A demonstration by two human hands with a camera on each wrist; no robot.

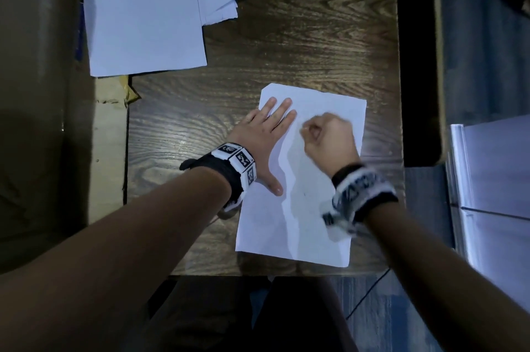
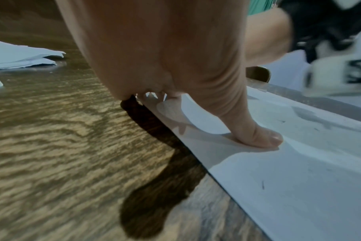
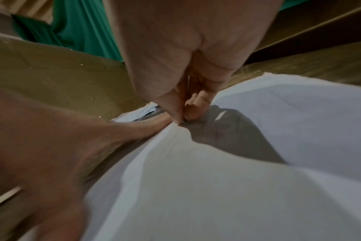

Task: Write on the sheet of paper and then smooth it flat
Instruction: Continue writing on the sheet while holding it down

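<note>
A white sheet of paper (image 1: 315, 222) lies on the wooden table (image 1: 286, 36), slightly buckled along a lengthwise ridge. My left hand (image 1: 266, 127) lies flat with straight fingers on the sheet's left edge, and its thumb (image 2: 258, 135) presses the paper (image 2: 299, 179). My right hand (image 1: 312, 132) is curled into a fist over the upper middle of the sheet. In the right wrist view its thumb and fingertips (image 3: 193, 112) pinch a thin pen whose dark tip (image 3: 182, 121) touches the paper (image 3: 216, 187); the rest of the pen is hidden. Faint marks show on the sheet.
A loose stack of white sheets (image 1: 149, 7) lies at the table's back left. Cardboard (image 1: 109, 136) borders the left side. A cardboard box (image 1: 481, 36) and a pile of white sheets (image 1: 493, 179) stand off the right edge.
</note>
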